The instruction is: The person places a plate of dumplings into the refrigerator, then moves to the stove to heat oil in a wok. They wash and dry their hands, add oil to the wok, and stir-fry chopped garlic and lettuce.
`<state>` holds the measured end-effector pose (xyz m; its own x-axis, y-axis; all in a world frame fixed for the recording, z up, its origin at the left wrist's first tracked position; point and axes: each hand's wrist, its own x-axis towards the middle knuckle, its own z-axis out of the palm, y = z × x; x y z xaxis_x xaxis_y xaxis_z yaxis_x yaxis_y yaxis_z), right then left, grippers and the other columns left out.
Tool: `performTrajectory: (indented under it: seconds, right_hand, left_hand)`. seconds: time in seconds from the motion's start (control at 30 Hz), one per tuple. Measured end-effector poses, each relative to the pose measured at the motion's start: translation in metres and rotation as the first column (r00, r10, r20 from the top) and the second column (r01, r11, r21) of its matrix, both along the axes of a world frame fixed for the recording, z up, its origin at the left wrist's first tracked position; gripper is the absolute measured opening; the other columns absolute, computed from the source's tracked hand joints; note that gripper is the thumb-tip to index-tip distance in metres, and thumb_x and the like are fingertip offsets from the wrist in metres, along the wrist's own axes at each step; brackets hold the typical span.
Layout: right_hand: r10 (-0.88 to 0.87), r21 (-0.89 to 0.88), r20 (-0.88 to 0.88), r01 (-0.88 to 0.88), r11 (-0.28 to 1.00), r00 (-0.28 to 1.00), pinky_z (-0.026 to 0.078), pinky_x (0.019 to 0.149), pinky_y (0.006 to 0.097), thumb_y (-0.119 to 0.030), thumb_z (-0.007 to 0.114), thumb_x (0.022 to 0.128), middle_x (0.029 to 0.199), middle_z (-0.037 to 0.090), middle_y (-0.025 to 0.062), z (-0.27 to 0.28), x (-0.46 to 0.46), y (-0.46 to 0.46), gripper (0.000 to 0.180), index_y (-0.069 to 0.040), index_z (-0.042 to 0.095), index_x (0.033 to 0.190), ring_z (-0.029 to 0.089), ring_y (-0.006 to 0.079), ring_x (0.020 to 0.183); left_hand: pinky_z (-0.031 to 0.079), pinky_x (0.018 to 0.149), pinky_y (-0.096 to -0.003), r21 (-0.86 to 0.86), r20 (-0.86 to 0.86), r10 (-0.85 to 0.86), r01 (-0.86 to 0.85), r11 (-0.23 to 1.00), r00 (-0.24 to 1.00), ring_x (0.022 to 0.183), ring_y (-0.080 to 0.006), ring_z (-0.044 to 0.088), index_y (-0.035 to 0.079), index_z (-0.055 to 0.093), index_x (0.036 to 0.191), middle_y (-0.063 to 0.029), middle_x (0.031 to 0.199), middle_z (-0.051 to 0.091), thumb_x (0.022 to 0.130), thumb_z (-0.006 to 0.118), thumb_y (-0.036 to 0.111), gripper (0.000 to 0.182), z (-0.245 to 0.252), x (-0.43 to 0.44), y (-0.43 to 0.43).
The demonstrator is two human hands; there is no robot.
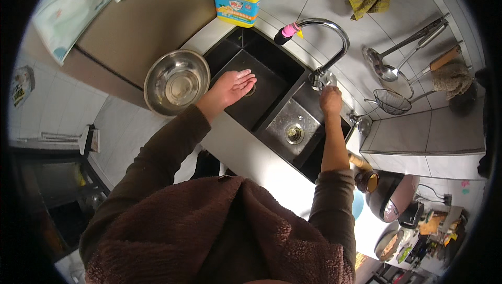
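Note:
My left hand [236, 86], palm up and slightly cupped, hovers over the left basin [259, 68] of a black double sink. Nothing lies in it, and its fingertips look wet or whitish. Behind the sink, my right hand [331, 99] reaches to the base of the chrome gooseneck faucet [340, 37]. A small clear object [330, 78] shows just beyond its fingers; whether I grip it is hidden. The spout, with a pink and black end piece [288, 33], points over the left basin. In the right basin sits a drain strainer [294, 133] with scraps in it.
A steel bowl [178, 82] stands left of the sink. A yellow detergent jug [237, 1] with a red pump is at the back corner. Ladles [388, 72] and a wire skimmer [392, 101] hang on the right wall. A jar [366, 182] and a rice cooker [392, 195] stand right.

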<state>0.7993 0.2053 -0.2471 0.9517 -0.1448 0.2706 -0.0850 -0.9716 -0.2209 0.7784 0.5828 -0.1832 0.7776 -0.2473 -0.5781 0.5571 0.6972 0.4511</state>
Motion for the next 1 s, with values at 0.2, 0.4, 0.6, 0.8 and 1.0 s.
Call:
performTrajectory:
  seconds: [0.2,0.4,0.6,0.8,1.0]
  right_hand:
    - [0.100,-0.052,0.046,-0.098,0.994,0.994,0.049,0.092,0.0451,-0.021,0.060,0.090,0.102,0.067,0.0193,-0.009,-0.010,0.049,0.023,-0.003,0.069,0.101,0.062,0.0366,0.102]
    - [0.163,0.990,0.138,-0.131,-0.050,0.977,0.030,0.112,0.0306,-0.025,0.046,0.104,0.142,0.053,0.0092,-0.001,0.045,0.196,0.041,-0.003,0.052,0.139,0.046,0.0197,0.132]
    - [-0.068,0.804,-0.140,0.073,-0.590,0.988,0.033,0.109,0.0402,-0.047,0.042,0.102,0.140,0.050,0.0105,-0.016,0.109,0.220,0.056,-0.007,0.047,0.140,0.045,0.0258,0.128]
    - [-0.034,0.881,-0.214,0.178,-0.438,0.976,0.046,0.093,0.0416,-0.049,0.043,0.101,0.115,0.062,0.0070,-0.048,0.123,0.247,0.050,-0.008,0.056,0.125,0.057,0.0241,0.107]
    - [-0.043,0.840,-0.214,0.162,-0.517,0.976,0.049,0.081,0.0356,-0.022,0.045,0.100,0.116,0.060,0.0093,-0.003,0.118,0.263,0.025,-0.008,0.053,0.119,0.058,0.0217,0.094]
  left_hand:
    - [0.046,0.106,-0.0431,0.010,0.086,-0.124,0.123,0.992,0.989,0.118,-0.0290,0.056,0.001,0.054,0.124,-0.0142,0.125,0.058,0.095,0.055,0.008,0.030,-0.032,0.101,-0.047]
    - [0.046,0.085,-0.0327,0.157,0.190,-0.142,0.113,0.981,0.971,0.096,-0.0176,0.057,0.012,0.060,0.100,-0.0020,0.099,0.060,0.094,0.059,0.018,0.008,-0.065,0.155,-0.083]
    - [0.036,0.107,-0.0348,0.359,0.187,-0.355,0.272,0.893,0.916,0.129,-0.0184,0.045,0.008,0.045,0.142,-0.0074,0.141,0.049,0.096,0.053,0.044,0.059,-0.056,0.113,-0.096]
    - [0.029,0.113,-0.0372,0.304,-0.021,-0.442,0.427,0.852,0.897,0.134,-0.0236,0.040,0.005,0.041,0.146,-0.0135,0.146,0.044,0.099,0.040,0.055,0.068,-0.051,0.131,-0.072]
    - [0.035,0.110,-0.0409,0.766,0.214,-0.755,0.373,0.523,0.620,0.135,-0.0281,0.042,0.003,0.040,0.144,-0.0228,0.144,0.046,0.100,0.041,0.044,0.060,-0.078,0.150,-0.050]
